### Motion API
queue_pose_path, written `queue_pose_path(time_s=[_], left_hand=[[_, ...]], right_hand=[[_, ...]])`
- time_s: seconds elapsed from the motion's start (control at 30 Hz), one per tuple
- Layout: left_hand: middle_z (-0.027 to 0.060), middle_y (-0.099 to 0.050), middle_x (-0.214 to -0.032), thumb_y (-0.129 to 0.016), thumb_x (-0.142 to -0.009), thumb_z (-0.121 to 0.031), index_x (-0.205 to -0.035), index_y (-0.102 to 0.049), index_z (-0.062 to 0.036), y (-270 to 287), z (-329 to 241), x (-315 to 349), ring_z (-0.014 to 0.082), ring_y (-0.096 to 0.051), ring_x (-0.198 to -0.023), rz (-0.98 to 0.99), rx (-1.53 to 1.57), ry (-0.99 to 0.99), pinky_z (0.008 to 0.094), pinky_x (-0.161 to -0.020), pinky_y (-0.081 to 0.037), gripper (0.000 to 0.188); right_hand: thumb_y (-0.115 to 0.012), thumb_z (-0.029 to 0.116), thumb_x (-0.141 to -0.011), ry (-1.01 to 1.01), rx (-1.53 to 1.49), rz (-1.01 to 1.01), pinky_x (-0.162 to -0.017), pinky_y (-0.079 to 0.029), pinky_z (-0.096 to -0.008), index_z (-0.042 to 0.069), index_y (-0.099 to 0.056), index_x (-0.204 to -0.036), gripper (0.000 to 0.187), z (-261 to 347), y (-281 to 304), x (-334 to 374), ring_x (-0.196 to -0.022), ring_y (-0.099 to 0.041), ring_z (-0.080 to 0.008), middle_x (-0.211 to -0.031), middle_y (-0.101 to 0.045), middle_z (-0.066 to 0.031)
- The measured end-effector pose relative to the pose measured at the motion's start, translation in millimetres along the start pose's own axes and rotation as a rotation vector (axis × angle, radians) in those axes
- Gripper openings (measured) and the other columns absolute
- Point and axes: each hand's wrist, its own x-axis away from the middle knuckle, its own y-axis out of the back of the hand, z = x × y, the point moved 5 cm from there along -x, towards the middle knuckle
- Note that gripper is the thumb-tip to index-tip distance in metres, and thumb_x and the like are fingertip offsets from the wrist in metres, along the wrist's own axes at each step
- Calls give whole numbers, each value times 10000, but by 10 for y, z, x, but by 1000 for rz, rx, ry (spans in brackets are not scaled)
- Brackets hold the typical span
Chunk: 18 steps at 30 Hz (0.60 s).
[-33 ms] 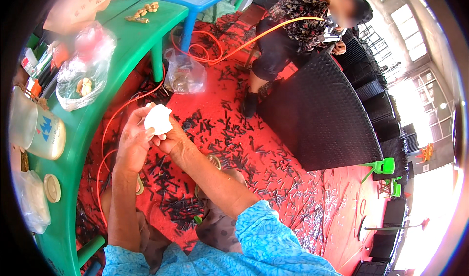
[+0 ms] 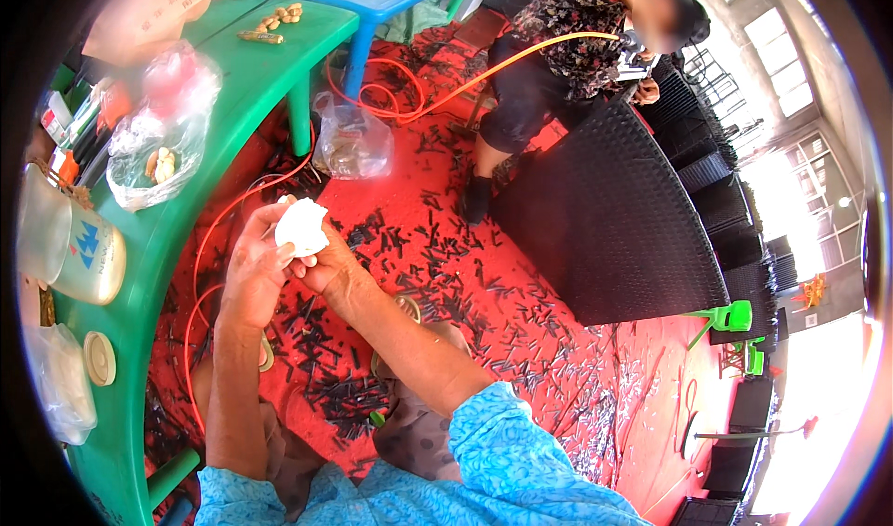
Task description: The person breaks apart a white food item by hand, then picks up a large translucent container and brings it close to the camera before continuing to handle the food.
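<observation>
Both of my hands meet in front of me, above the red floor, around a white bun (image 2: 302, 228) with a ragged upper right edge. Overexposure hides its surface detail. My left hand (image 2: 256, 275) is closed on the bun's left side, thumb across its lower part. From below and the right, my right hand (image 2: 327, 267) grips it too; most of its fingers are hidden behind the bun and the left hand. The green table (image 2: 200, 168) runs along my left, bearing a clear plastic bag (image 2: 181, 168) with peanuts (image 2: 160, 165) in it.
More peanuts (image 2: 279, 16), a white tub (image 2: 98, 261) and a round lid (image 2: 99, 359) are on the table. Black scraps litter the red floor (image 2: 437, 247), crossed by an orange hose (image 2: 400, 115). A co-worker (image 2: 567, 52) sits beyond, by a black woven panel (image 2: 614, 219).
</observation>
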Motion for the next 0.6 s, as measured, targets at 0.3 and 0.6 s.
queue_pose_path(time_s=[0.3,0.6], left_hand=[[92,-533,-983,-614,-719,-106,-1117,-424,-19,10,-14,-1,156,-545,-745,14,-8,-5,235,-608,-425,449],[94,-533,-987,-608,-715,-90,-1140,-427,-13,24,-1,6,161,-545,-744,0,7,-1,238,-611,-430,469]], right_hand=[[-497,263,-851,2,-6,-1,-269,-347,-205,91,-534,-790,187,2,-43,7,-323,-439,-69,-512,-520,4],[-505,270,-848,-8,-20,19,-274,-363,-215,91,-538,-777,196,-19,5,-19,-334,-454,-75,-518,-525,-1]])
